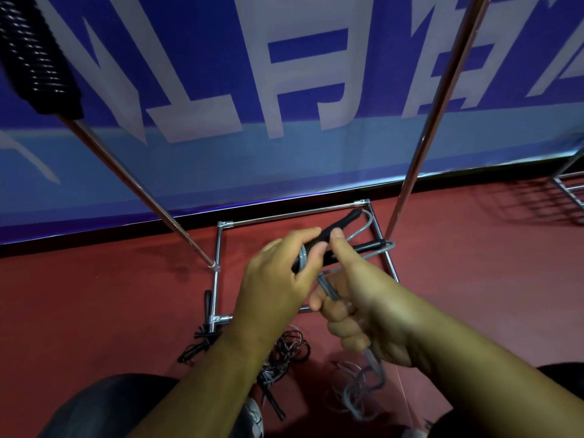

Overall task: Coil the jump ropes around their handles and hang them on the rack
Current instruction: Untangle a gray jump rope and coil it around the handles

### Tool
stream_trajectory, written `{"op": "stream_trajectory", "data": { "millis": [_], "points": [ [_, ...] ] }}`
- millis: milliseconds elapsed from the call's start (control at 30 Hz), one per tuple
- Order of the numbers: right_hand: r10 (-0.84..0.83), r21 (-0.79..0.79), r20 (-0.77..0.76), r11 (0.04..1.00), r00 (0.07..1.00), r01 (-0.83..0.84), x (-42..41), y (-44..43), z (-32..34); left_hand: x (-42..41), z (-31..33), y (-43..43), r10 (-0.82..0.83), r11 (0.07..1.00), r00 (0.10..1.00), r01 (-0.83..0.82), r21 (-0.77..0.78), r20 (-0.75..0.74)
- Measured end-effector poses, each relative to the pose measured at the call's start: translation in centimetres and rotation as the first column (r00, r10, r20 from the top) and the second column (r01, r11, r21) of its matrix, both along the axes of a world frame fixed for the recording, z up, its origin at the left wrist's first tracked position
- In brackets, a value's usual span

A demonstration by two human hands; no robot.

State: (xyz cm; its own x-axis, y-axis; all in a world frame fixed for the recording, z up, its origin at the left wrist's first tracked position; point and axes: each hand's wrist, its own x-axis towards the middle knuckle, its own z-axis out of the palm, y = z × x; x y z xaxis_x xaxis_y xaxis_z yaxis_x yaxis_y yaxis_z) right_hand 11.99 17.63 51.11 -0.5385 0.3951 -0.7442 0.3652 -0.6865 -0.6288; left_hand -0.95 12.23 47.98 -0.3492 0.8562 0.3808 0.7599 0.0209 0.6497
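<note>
Two black jump rope handles (363, 248) lie side by side, pointing up and right, and my left hand (278, 279) grips them at their lower end. A grey rope (368, 368) loops out of the handle tips, runs back through my right hand (357, 298), which pinches it, and trails to the floor. The chrome rack (442, 90) stands in front of me, its two poles rising from a square base frame (218, 248). A coiled black rope (38, 55) hangs at the top left.
Several loose black and grey jump ropes (284, 352) lie tangled on the red floor by the base's near corner. A blue banner wall (284, 90) stands behind the rack. Another metal rack (568, 191) shows at the right edge. My knees fill the bottom corners.
</note>
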Motion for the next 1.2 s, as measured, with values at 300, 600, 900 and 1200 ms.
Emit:
{"op": "stream_trajectory", "data": {
  "millis": [300, 600, 900, 1200],
  "points": [
    [0.082, 0.008, 0.083, 0.997, 0.993, -0.083, 1.6, 1.7, 0.4, 0.6, -0.9, -0.5, -0.239, 0.963, 0.946, 0.261, 0.073, -0.22],
    [-0.137, 0.118, -0.018, 0.983, 0.99, 0.138, 1.0, 1.0, -0.2, 0.6, -0.6, -1.2, -0.318, 0.947, 0.943, 0.313, -0.071, -0.094],
    [-0.208, 0.574, -0.139, 0.78, 0.968, 0.25, 0.4, 0.6, -0.8, 1.7, 1.8, -1.0, -0.034, 0.969, 0.705, 0.196, -0.149, 0.709],
    [-0.123, 0.667, -0.154, 0.719, 0.98, 0.195, 0.1, -0.6, -2.0, 1.5, 2.5, -0.4, 0.128, 0.962, 0.637, 0.105, -0.25, 0.76]
  ]
}}
